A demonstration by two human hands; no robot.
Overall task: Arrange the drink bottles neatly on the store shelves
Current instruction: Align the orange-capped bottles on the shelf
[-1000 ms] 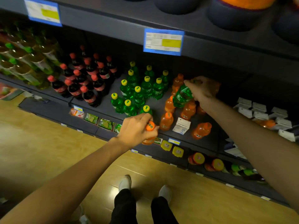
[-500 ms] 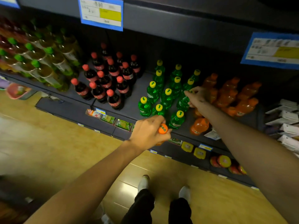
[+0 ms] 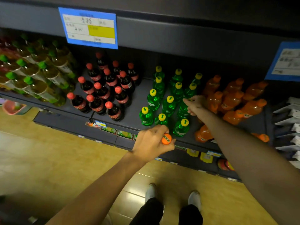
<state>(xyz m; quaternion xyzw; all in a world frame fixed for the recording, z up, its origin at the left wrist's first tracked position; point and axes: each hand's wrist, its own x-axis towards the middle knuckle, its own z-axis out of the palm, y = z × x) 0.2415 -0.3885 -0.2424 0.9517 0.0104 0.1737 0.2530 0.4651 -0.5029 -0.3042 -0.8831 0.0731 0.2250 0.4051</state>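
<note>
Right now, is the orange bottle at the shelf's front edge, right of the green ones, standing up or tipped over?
Tipped over. The orange bottle lies on its side, while the green bottles beside it stand upright.

Green bottles (image 3: 153, 101), yellow caps (image 3: 170, 99)

A blue-bordered price tag (image 3: 89, 28) with a yellow block hangs on the upper shelf edge. Below, white shoes (image 3: 150, 191) stand on a yellowish wooden floor (image 3: 48, 159).
</note>
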